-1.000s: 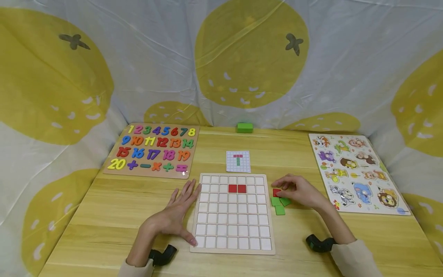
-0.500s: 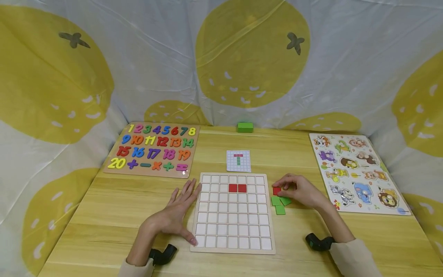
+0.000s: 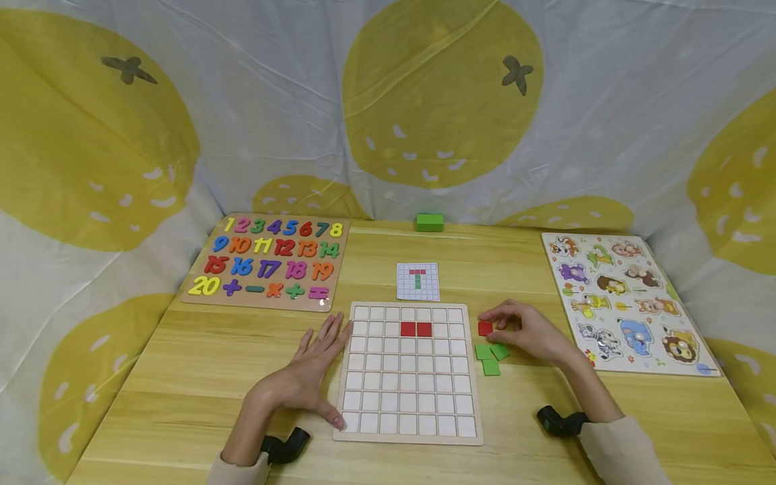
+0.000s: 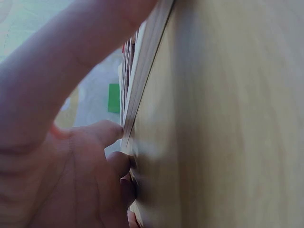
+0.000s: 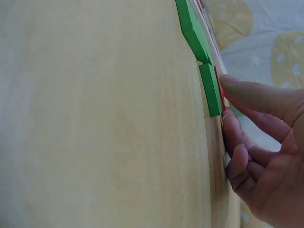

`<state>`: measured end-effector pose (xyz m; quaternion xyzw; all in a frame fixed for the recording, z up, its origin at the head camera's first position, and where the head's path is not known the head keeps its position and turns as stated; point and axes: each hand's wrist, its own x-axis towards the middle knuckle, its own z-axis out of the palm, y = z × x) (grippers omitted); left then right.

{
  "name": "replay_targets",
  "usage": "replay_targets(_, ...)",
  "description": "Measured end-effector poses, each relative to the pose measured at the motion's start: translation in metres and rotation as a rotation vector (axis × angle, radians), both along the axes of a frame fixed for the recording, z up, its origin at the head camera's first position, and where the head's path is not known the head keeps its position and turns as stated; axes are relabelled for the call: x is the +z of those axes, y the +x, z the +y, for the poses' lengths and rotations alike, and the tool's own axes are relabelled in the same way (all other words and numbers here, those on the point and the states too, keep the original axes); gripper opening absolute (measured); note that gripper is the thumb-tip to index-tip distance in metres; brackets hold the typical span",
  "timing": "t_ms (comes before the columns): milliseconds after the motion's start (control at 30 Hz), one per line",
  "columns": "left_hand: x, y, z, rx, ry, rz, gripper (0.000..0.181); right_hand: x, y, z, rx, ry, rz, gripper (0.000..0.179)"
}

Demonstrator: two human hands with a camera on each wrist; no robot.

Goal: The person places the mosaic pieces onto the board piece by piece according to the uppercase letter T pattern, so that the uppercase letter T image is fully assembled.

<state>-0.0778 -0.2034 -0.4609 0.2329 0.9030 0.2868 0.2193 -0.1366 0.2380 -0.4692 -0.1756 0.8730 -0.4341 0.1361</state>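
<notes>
Flat square red tile point(image 3: 486, 329) pinched in right hand point(image 3: 523, 331), right of pale wooden grid board point(image 3: 408, 364).
Head view: left hand point(image 3: 297, 378) spreads its fingers, gripping nothing, and touches the board's left edge; three flat square green tiles point(image 3: 491, 368) lie nearer the person than the red tile. Left wrist view: fingertips meet the edge. Right wrist view: thumb and fingers close on the red tile.

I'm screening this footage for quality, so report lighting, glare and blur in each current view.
Head view: evenly lit, mostly clear, with a small glint near the number board's lower right corner; left wrist view: dim, with the left hand shaded and the tabletop soft; right wrist view: brighter, green tiles fairly crisp-edged, wood grain blurry.
</notes>
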Motion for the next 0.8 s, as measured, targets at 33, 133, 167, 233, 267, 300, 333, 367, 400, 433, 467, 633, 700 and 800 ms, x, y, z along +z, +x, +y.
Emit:
replay_targets(33, -0.0001, 0.0000, -0.0001, 0.000, 0.000, 0.000, 0.159, -0.0001, 0.0001, 0.0002, -0.001, 0.002, 0.004, 0.029)
replay_targets(133, -0.0002, 0.0000, -0.0002, 0.000, -0.002, 0.002, 0.159, 0.0008, 0.0005, 0.0004, 0.002, 0.010, 0.009, 0.029)
replay_targets(167, -0.0003, 0.0000, -0.0003, -0.001, -0.003, 0.002, 0.159, 0.0013, 0.0005, 0.0003, 0.002, 0.008, 0.008, 0.029)
replay_targets(233, -0.0003, 0.0000, -0.0003, -0.001, -0.003, 0.003, 0.159, 0.0025, 0.0006, 0.0000, 0.000, 0.007, 0.000, 0.029)
replay_targets(267, -0.0002, 0.0000, -0.0003, -0.001, -0.003, 0.002, 0.159, 0.0029, 0.0005, -0.0001, -0.001, 0.006, -0.001, 0.028)
replay_targets(300, 0.0000, 0.0000, -0.0003, -0.001, -0.003, 0.001, 0.159, 0.0032, 0.0004, -0.0004, -0.005, 0.006, -0.002, 0.028)
replay_targets(333, 0.0001, 0.0001, -0.0003, -0.001, -0.002, 0.001, 0.159, 0.0033, 0.0001, -0.0004, -0.009, 0.006, -0.004, 0.027)
replay_targets(367, 0.0001, 0.0000, -0.0002, -0.001, -0.001, 0.001, 0.159, 0.0034, -0.0001, -0.0006, -0.013, 0.007, -0.005, 0.027)
replay_targets(400, 0.0002, 0.0001, -0.0002, -0.002, -0.001, 0.000, 0.159, 0.0032, -0.0003, -0.0006, -0.016, 0.010, -0.005, 0.026)
replay_targets(433, 0.0004, 0.0001, -0.0001, -0.002, 0.000, 0.000, 0.159, 0.0030, -0.0006, -0.0006, -0.019, 0.012, -0.004, 0.026)
replay_targets(467, 0.0005, 0.0000, -0.0001, -0.003, 0.001, 0.000, 0.158, 0.0027, -0.0010, -0.0005, -0.019, 0.015, -0.004, 0.025)
replay_targets(633, 0.0006, -0.0002, 0.0001, -0.003, 0.003, 0.003, 0.159, 0.0005, -0.0031, -0.0004, 0.003, 0.027, -0.016, 0.023)
replay_targets(700, 0.0004, -0.0001, -0.0001, -0.002, 0.004, 0.001, 0.159, 0.0003, -0.0038, -0.0010, 0.005, 0.029, -0.028, 0.023)
replay_targets(800, 0.0002, 0.0002, -0.0005, 0.001, 0.003, -0.004, 0.159, 0.0010, -0.0045, -0.0028, 0.002, 0.031, -0.028, 0.024)
